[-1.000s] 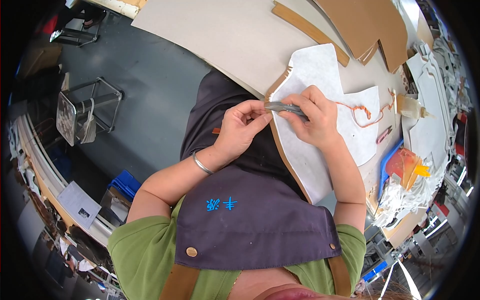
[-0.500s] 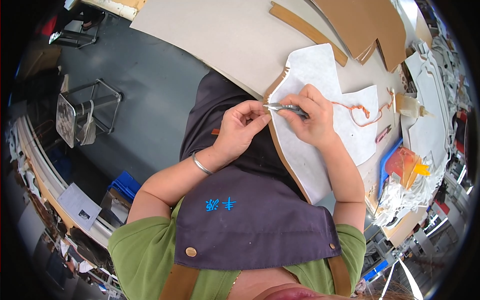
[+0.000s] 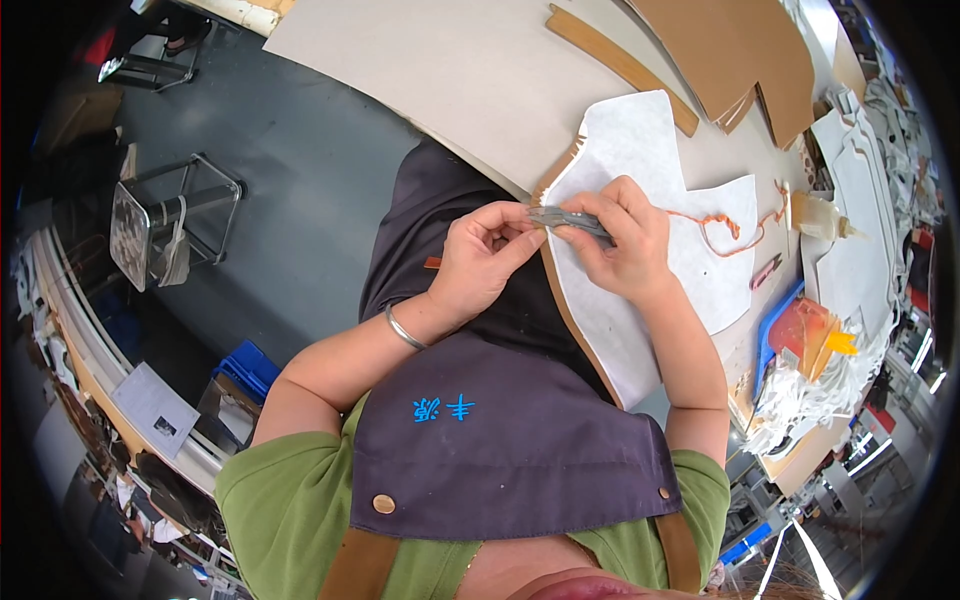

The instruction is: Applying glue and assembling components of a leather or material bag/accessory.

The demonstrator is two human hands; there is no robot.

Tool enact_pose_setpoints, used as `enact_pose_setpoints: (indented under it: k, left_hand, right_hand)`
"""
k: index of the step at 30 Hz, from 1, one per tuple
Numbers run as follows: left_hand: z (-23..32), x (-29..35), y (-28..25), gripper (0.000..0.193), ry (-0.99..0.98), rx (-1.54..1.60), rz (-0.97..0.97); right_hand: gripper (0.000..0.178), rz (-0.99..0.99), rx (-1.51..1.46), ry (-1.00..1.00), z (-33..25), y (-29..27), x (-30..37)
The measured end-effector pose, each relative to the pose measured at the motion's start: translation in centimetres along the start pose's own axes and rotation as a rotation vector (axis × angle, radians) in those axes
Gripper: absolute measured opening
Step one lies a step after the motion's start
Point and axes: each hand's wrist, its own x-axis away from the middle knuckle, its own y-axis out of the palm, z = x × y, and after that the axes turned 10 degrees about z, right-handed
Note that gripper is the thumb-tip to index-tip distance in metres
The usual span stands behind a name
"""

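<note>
A white-backed panel with a narrow brown border lies over the table edge and my lap. Notches show in its brown edge on the upper curve. My left hand is closed in a pinch on that border, thumb and forefinger at the rim. Grey thread snips are gripped in my right hand, which rests over the white face. Their tips meet the border right beside my left fingertips. My fingers partly hide the blades and the edge there.
Orange cord lies across the panel's right side. Close by are a glue bottle, a small pink-handled tool and a blue tray. A wooden strip and brown sheets lie farther back. A metal stool stands left.
The snips' tips have turned slightly, and their blades look closer together at the border. Both hands stay in nearly the same place.
</note>
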Motion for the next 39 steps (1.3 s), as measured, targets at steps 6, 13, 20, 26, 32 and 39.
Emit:
enact_pose_setpoints:
  k: [6,13,20,26,32,39]
  left_hand:
    - [0.04,-0.05,0.04,0.012,0.002,0.000,-0.011]
    - [0.53,0.02,0.27,0.011,-0.008,-0.019,0.009]
    - [0.27,-0.26,0.33,0.013,0.014,-0.012,0.026]
    - [0.26,-0.22,0.25,0.015,0.023,0.014,0.006]
    - [0.16,-0.24,0.22,0.012,0.013,0.015,-0.011]
    - [-0.06,-0.37,0.17,0.011,-0.005,0.067,-0.025]
  right_hand:
    - [0.022,0.029,-0.090,0.040,0.24,0.19,0.22]
    - [0.024,0.051,-0.118,0.144,0.11,-0.37,0.29]
    - [0.026,0.022,-0.019,0.036,0.08,-0.51,0.23]
    - [0.023,0.037,0.056,0.017,0.12,-0.42,0.27]
    - [0.023,0.041,0.013,0.008,0.01,0.04,0.05]
    - [0.026,0.017,-0.019,0.027,0.11,0.15,0.17]
